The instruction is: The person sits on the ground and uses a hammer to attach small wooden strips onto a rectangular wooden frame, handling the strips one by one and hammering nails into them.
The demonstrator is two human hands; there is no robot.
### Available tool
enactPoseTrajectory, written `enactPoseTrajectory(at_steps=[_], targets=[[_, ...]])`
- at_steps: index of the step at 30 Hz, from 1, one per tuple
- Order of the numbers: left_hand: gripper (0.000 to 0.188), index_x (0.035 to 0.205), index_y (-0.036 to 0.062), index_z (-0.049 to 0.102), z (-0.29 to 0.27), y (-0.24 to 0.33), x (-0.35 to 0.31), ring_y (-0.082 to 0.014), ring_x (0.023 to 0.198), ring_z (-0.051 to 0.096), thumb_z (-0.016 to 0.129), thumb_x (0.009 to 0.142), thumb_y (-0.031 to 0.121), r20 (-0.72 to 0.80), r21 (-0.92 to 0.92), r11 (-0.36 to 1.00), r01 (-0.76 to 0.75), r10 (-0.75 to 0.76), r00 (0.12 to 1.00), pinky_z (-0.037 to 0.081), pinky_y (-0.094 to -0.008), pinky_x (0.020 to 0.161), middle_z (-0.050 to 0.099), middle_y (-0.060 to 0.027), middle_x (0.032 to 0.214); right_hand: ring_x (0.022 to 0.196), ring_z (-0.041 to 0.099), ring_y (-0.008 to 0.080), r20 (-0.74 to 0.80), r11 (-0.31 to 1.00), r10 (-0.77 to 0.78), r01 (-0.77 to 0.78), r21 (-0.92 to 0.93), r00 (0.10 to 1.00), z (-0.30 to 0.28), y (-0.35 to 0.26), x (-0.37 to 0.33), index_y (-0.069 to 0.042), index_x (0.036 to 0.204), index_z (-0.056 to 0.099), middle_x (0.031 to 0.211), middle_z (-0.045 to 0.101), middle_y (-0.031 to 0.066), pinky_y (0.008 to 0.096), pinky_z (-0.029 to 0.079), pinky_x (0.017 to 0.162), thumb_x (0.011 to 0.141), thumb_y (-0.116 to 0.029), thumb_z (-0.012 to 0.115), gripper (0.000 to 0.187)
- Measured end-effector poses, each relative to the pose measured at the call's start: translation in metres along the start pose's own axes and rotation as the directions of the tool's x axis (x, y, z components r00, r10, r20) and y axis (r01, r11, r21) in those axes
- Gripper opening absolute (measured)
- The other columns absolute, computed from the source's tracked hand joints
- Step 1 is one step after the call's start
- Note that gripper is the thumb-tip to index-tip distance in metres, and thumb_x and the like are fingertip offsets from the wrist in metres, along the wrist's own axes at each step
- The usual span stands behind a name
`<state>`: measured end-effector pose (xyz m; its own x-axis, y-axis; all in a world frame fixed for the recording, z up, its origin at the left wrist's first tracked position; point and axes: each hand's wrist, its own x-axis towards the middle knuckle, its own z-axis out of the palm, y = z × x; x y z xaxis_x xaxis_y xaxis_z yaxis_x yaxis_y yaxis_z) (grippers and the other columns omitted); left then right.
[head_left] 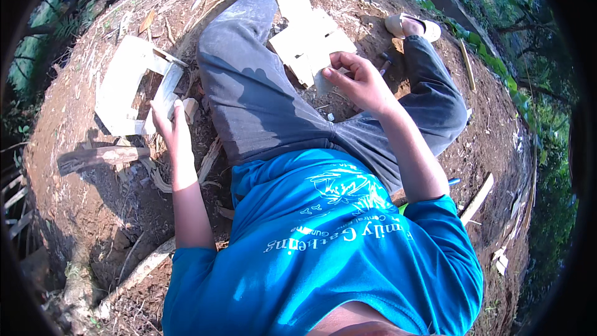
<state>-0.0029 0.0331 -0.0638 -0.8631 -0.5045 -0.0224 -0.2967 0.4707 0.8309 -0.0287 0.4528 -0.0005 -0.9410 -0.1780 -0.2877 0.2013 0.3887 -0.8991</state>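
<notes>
I sit on bare earth with my legs in dark grey trousers stretched out ahead. My left hand [169, 126] reaches out to my left and its fingers touch a pale wooden strip [163, 96] at the edge of a stack of split pale wood pieces [124, 84]. My right hand [354, 81] is between my legs, fingers curled on the corner of a flat pale wooden slat [323, 78]. That slat belongs to a group of pale flat boards [305, 31] lying crossed over one another on the ground between my knees.
A dark weathered chunk of wood [102, 157] lies on the soil near my left hand. A thin pale stick [477, 198] lies at my right side. My sandalled feet [413, 26] are at the top. Green plants border the dirt mound on the right.
</notes>
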Motion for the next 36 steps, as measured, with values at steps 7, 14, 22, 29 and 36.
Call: enactPoseTrajectory(at_steps=[7, 14, 22, 29, 36], targets=[[0.042, 0.133, 0.0005, 0.061, 0.117, 0.13, 0.0, -0.0355, 0.123, 0.06, 0.07, 0.095, 0.017, 0.483, -0.025, 0.728, -0.686, 0.609, 0.629, 0.047, -0.0443, 0.107, 0.062, -0.0192, 0.132, 0.084, 0.062, 0.0052, -0.257, 0.959, 0.252, -0.276, -0.063, 0.933, -0.096, 0.122, 0.041, -0.003, 0.12, 0.069, 0.094, 0.072, -0.0011, 0.0229, 0.049, 0.073, 0.102, -0.028, 0.068, 0.031], [0.082, 0.148, 0.007, 0.044, 0.32, 0.112, -0.009, -0.0446, 0.135, 0.047, 0.079, 0.084, 0.045, 0.889, 0.18, 0.57, -0.802, 0.254, 0.38, 0.045, -0.0525, 0.11, 0.045, -0.0261, 0.145, 0.095, 0.073, 0.0243, -0.221, 0.912, 0.216, -0.277, -0.301, 0.951, -0.142, 0.239, 0.106, -0.009, 0.126, 0.073, 0.109, 0.077, 0.0123, 0.0363, 0.056, 0.087, 0.091, -0.031, 0.073, 0.041], [0.083, 0.14, 0.0059, 0.046, 0.393, 0.106, -0.024, -0.0405, 0.126, 0.052, 0.082, 0.08, 0.05, 0.881, 0.295, 0.353, -0.888, 0.259, 0.395, 0.051, -0.0522, 0.1, 0.05, -0.0204, 0.133, 0.099, 0.073, 0.0263, -0.266, 0.927, 0.336, -0.368, -0.076, 0.903, -0.114, 0.287, 0.118, -0.015, 0.122, 0.076, 0.107, 0.077, 0.0135, 0.0375, 0.055, 0.089, 0.089, -0.034, 0.075, 0.038], [0.091, 0.139, 0.0039, 0.044, 0.388, 0.099, -0.046, -0.0412, 0.124, 0.056, 0.085, 0.076, 0.054, 0.877, 0.325, 0.377, -0.867, 0.222, 0.425, 0.053, -0.0487, 0.098, 0.052, -0.022, 0.133, 0.093, 0.071, 0.0194, -0.264, 0.913, 0.327, -0.375, -0.159, 0.908, -0.117, 0.29, 0.128, -0.008, 0.124, 0.073, 0.107, 0.077, 0.0099, 0.0331, 0.055, 0.085, 0.093, -0.024, 0.072, 0.036], [0.094, 0.137, 0.0034, 0.044, 0.393, 0.093, -0.048, -0.0389, 0.124, 0.055, 0.09, 0.07, 0.049, 0.858, 0.353, 0.359, -0.864, 0.244, 0.452, 0.053, -0.0475, 0.098, 0.053, -0.0228, 0.131, 0.094, 0.072, 0.0204, -0.292, 0.838, 0.5, -0.541, -0.078, 0.816, -0.12, 0.273, 0.104, -0.009, 0.122, 0.074, 0.106, 0.076, 0.0107, 0.0332, 0.055, 0.086, 0.087, -0.026, 0.068, 0.039]])
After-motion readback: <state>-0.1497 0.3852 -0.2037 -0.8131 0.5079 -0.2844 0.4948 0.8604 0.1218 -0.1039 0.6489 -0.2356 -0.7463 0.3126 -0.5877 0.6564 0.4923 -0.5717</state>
